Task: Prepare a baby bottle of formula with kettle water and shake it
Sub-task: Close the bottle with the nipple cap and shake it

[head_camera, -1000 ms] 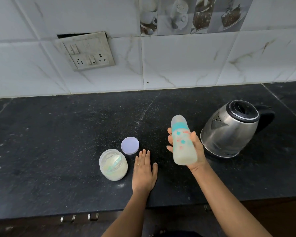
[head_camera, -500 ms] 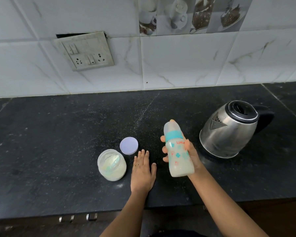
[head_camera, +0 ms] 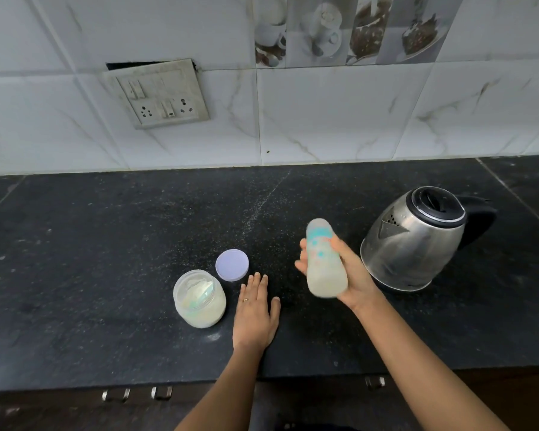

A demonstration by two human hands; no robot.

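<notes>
My right hand (head_camera: 349, 276) grips a baby bottle (head_camera: 322, 259) with a teal collar and cloudy white liquid. The bottle is blurred and held above the black counter, cap end pointing away from me. My left hand (head_camera: 255, 309) lies flat, palm down on the counter with fingers together, holding nothing. A steel kettle (head_camera: 414, 241) with a black lid stands just right of the bottle. An open jar of formula powder (head_camera: 199, 298) with a scoop inside sits left of my left hand. Its pale lilac lid (head_camera: 232, 265) lies behind it.
The black stone counter (head_camera: 106, 244) runs the full width, its front edge near me with drawer handles (head_camera: 137, 393) below. A tiled wall with a loose socket plate (head_camera: 159, 93) stands behind.
The bottle in my right hand dropped and tilted, then rose again and blurred, moving up and down beside the kettle. My left hand stayed flat on the counter.
</notes>
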